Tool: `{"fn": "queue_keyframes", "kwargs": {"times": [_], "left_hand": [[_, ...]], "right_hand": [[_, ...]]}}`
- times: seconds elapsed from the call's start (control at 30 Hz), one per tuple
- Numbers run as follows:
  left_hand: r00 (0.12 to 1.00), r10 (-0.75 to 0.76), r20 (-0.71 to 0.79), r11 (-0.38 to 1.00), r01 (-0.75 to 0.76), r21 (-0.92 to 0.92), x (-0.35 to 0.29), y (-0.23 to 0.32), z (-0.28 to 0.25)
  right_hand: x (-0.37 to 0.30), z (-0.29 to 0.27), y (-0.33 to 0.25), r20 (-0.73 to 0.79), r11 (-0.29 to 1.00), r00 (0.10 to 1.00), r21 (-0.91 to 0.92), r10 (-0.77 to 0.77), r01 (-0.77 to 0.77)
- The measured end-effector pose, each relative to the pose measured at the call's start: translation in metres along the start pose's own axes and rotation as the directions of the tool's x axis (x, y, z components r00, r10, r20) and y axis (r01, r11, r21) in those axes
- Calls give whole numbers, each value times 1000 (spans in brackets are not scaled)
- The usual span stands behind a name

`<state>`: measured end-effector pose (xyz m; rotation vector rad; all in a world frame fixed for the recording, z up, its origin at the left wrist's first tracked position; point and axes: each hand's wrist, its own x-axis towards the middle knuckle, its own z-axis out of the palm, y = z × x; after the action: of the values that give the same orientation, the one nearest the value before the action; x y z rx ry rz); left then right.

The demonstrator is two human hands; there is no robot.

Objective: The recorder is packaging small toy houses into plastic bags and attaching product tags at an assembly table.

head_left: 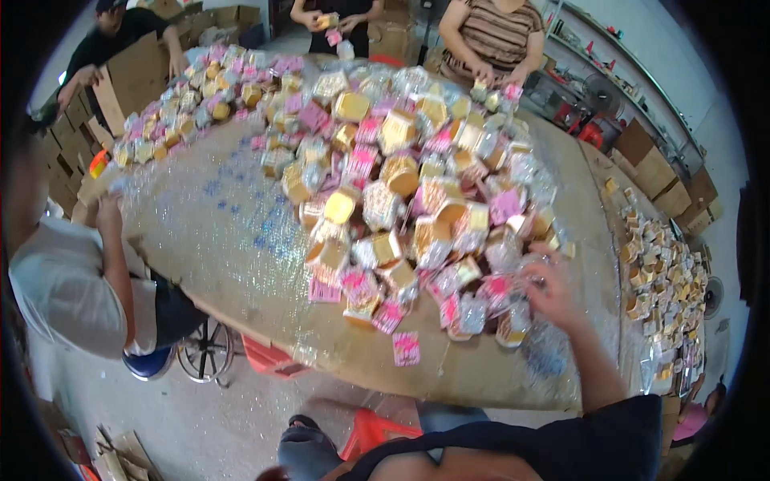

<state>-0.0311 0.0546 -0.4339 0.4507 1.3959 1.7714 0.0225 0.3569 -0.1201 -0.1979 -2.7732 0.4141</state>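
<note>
My right hand (552, 290) is at the right edge of a big heap of small faceted containers (385, 204) in gold, cream and white. Its fingers look apart and curved toward the wrapped pieces, with no item visible in them; the hand is slightly blurred. Many pieces are in clear film, and pink printed cards lie among them. Nearest the hand are a clear-wrapped piece (504, 250) and a white-and-gold container (513, 325). One loose pink card (407, 349) lies flat near the table's front edge. My left hand does not show.
The brown-covered table (241, 280) has a curved front edge. A second heap (192, 104) lies at the far left, another (666, 297) at the right. Several people stand or sit around the table. Cardboard boxes (654, 172), a red stool (377, 433) and a wheel (204, 353) are nearby.
</note>
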Motion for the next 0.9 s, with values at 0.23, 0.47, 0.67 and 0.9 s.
{"fn": "queue_keyframes", "kwargs": {"times": [0.23,0.47,0.67,0.9], "left_hand": [[982,54,182,968,-96,232,34,39,16],[982,12,186,862,-104,497,-37,11,-10],[985,165,-53,969,-172,-175,-152,124,48],[878,454,-151,838,-363,408,-152,149,97]], "right_hand": [[5,0,-22,-62,999,997,-8,53,-54],[-66,11,-87,-302,936,925,192,-230,296],[-128,94,-162,241,314,950,934,-196,-172],[-185,98,-175,191,50,980,980,61,-194]]}}
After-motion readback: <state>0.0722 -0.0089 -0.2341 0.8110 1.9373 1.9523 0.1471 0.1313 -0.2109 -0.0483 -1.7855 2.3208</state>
